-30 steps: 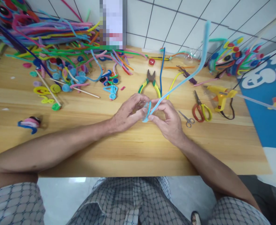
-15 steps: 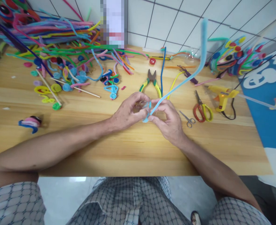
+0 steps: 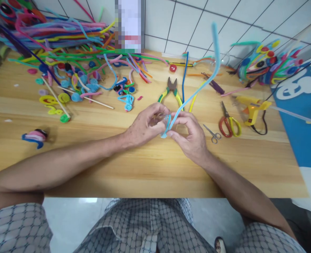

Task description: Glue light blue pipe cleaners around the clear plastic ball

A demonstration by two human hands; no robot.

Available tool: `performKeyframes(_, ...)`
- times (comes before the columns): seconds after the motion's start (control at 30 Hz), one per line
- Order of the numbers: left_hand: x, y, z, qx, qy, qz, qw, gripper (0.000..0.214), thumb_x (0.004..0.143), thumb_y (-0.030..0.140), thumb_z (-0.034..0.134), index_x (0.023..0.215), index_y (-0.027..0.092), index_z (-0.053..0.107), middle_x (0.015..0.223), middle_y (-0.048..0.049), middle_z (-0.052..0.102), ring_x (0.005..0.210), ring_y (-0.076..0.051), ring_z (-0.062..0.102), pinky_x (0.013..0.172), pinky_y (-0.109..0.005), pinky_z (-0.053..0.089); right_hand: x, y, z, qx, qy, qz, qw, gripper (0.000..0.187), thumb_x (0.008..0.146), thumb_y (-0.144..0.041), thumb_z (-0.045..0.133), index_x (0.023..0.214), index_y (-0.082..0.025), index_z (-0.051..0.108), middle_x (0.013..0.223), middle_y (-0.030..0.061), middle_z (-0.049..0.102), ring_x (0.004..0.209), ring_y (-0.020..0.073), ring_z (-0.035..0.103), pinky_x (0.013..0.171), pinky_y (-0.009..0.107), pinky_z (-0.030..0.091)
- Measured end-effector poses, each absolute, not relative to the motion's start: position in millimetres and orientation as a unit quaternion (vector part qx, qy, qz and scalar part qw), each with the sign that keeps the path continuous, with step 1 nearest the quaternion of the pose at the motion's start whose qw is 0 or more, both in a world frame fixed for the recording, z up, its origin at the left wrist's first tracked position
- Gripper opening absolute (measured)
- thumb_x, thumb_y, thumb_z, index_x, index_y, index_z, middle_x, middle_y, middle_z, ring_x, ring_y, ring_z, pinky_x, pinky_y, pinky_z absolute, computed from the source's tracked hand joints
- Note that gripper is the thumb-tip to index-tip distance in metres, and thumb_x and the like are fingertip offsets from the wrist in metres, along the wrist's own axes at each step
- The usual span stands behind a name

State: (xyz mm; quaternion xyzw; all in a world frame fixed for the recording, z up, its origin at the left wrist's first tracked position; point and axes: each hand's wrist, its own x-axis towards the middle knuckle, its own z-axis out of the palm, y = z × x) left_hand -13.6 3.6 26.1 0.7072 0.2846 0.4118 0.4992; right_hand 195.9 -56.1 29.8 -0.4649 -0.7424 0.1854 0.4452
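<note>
My left hand (image 3: 148, 123) is closed round a clear, see-through rounded piece (image 3: 159, 117), mostly hidden by the fingers; I cannot tell its kind. A light blue pipe cleaner (image 3: 197, 90) is looped about that piece, and its long free end rises up and to the right. My right hand (image 3: 188, 135) pinches the pipe cleaner beside the loop, thumb and fingers close together. Just beyond both hands lie pliers (image 3: 172, 86) with yellow and green handles, jaws pointing away. A dark blue pipe cleaner (image 3: 185, 75) and a yellow one (image 3: 195, 100) lie to their right.
Small scissors (image 3: 212, 134), larger red-and-yellow-handled scissors (image 3: 228, 123) and a yellow glue gun (image 3: 254, 110) lie to the right. Heaps of coloured pipe cleaners (image 3: 65, 33) fill the back left. Wooden sticks (image 3: 56, 96) and coiled pieces lie in front of them. A tiled wall stands behind.
The free end of the light blue pipe cleaner has swung to the left. Both hands keep nearly the same place and grip.
</note>
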Motion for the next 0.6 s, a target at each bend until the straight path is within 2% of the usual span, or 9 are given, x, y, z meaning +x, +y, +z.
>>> performKeyframes(0.4, -11.2, 0.5, 39.3, 0.686, 0.315, 0.393, 0.525, 0.018, 0.086, 0.027, 0.071, 0.100, 0.021, 0.061, 0.096, -0.0004, 0.065, 0.082, -0.015, 0.062, 0.074, -0.028, 0.056, 194.5, -57.2, 31.0, -0.437, -0.755, 0.174, 0.458, 0.022, 0.096, -0.027, 0.085, 0.113, -0.033, 0.072, 0.132, 0.0045, 0.078, 0.127, 0.0294, 0.074, 0.112, 0.055, 0.058)
performKeyframes(0.6, -13.0, 0.0, 37.6, 0.704, 0.316, 0.387, 0.505, 0.018, 0.087, 0.026, 0.069, 0.102, 0.021, 0.061, 0.099, -0.0008, 0.064, 0.084, -0.015, 0.062, 0.080, -0.031, 0.057, 195.5, -56.6, 29.7, -0.434, -0.755, 0.178, 0.457, 0.021, 0.096, -0.028, 0.085, 0.113, -0.033, 0.073, 0.132, 0.0041, 0.078, 0.127, 0.0290, 0.074, 0.113, 0.054, 0.058)
